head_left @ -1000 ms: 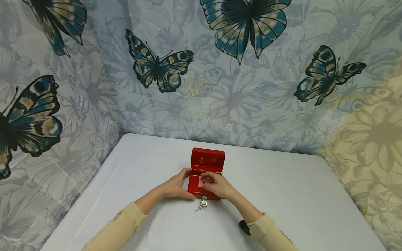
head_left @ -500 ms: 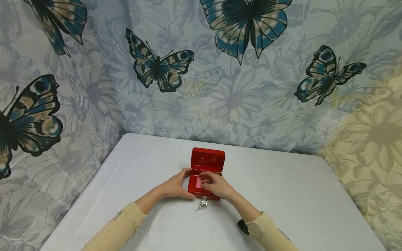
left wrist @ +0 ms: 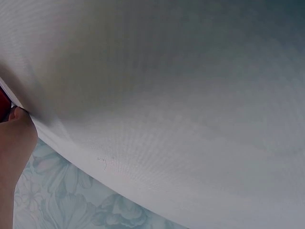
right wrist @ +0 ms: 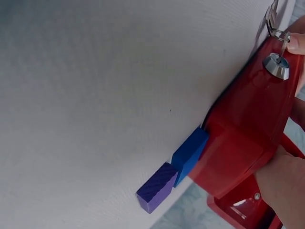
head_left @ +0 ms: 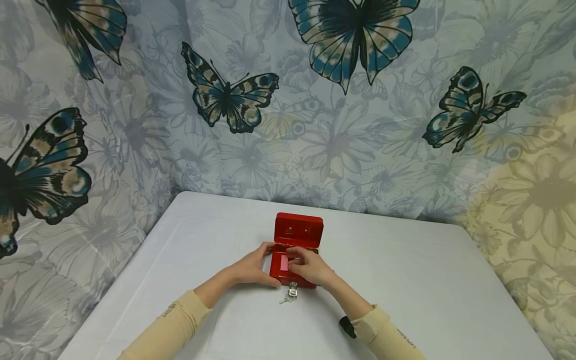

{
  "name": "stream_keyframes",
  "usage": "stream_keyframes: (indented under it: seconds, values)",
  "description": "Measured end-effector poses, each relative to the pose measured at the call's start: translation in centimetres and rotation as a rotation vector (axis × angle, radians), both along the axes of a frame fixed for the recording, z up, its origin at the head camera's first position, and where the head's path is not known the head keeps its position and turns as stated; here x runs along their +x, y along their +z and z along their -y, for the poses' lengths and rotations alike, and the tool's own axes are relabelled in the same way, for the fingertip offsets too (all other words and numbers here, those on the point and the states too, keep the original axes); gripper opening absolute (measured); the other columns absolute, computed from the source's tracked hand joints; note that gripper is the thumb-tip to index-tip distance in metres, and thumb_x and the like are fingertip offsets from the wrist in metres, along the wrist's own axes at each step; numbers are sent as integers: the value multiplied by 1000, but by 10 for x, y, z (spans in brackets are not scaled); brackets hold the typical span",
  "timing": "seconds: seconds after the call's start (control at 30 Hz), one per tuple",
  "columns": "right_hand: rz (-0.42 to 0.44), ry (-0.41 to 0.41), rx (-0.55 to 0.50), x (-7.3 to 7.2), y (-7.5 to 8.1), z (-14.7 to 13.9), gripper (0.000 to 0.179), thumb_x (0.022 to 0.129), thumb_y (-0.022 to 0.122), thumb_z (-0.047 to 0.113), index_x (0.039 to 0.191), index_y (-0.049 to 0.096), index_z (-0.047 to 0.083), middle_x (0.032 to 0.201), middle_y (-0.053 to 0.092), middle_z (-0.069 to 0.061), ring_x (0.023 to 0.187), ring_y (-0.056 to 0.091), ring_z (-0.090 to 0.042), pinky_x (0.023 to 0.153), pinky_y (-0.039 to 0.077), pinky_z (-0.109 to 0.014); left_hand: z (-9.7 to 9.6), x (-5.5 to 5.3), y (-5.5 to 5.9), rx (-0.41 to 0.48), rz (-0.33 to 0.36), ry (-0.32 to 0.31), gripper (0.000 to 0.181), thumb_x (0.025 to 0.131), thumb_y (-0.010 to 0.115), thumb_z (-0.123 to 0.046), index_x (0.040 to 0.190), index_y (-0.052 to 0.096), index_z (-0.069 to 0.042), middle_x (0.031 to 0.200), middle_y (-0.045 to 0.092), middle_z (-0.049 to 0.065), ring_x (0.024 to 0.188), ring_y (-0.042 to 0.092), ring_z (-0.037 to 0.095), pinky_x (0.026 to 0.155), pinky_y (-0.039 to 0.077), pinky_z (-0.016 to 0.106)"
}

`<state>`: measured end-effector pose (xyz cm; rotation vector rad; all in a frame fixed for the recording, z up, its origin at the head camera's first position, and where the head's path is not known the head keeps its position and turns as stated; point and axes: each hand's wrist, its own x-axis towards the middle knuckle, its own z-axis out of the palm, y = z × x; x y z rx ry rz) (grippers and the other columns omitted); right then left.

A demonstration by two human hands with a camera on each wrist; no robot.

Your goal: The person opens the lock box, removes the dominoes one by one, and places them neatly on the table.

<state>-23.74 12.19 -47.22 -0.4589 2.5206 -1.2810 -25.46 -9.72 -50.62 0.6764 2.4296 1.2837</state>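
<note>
Between both hands' fingers: red metal box (right wrist: 238, 119), its raised lid (head_left: 299, 230) beyond the fingertips
Left hand (head_left: 252, 265): grasping the box's left side, thumb at the front corner
Right hand (head_left: 312, 267): fingers bent inside the box; unclear whether they pinch the small pink rectangular piece (head_left: 284, 262) at their tips
Near the left thumb: round silver lock (right wrist: 277, 67), metal keys (head_left: 285, 300)
Outside the box, near the right hand: blue block (right wrist: 189, 151), purple block (right wrist: 158, 183)

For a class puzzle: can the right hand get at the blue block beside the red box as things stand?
Probably yes, though indirectly: the right hand reaches into the red box, whose wall separates it from the blue block. The open lid leaves its way out free.
</note>
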Motion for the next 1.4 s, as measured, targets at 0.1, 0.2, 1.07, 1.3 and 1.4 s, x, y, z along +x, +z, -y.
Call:
stream_keyframes:
  seconds: [0.1,0.2,1.07,1.3,1.4]
  values:
    - [7,15,-5,0,-1,1,43,93,63,10,133,54,2,124,62,-16,109,62,-33,92,51,-50,-1,0,0,1,-1,-1,100,68,88,-37,146,30,-13,146,42,6,136,38,25,111,33,48]
    - [12,32,-10,0,-2,2,44,92,64,10,134,53,2,125,61,-16,109,62,-33,92,51,-49,-1,0,0,7,-10,0,98,69,88,-36,145,31,-13,146,43,6,136,38,24,111,33,48]
    - [-2,49,48,0,-3,14,43,89,67,6,129,56,-1,115,64,-14,101,61,-28,92,52,-47,1,0,2,3,1,-6,99,70,88,-35,146,29,-13,146,42,6,136,37,24,111,32,49]
    - [-22,58,72,0,-3,16,46,87,69,6,130,56,0,112,64,-11,98,61,-26,91,53,-45,1,1,4,2,6,-9,99,69,88,-35,146,29,-13,146,41,5,137,36,25,112,31,48]
    - [-26,61,78,0,-2,17,46,86,69,5,130,56,0,110,64,-11,97,60,-25,90,53,-44,1,1,3,0,10,-5,100,69,88,-35,146,29,-14,147,41,5,138,36,25,112,30,48]
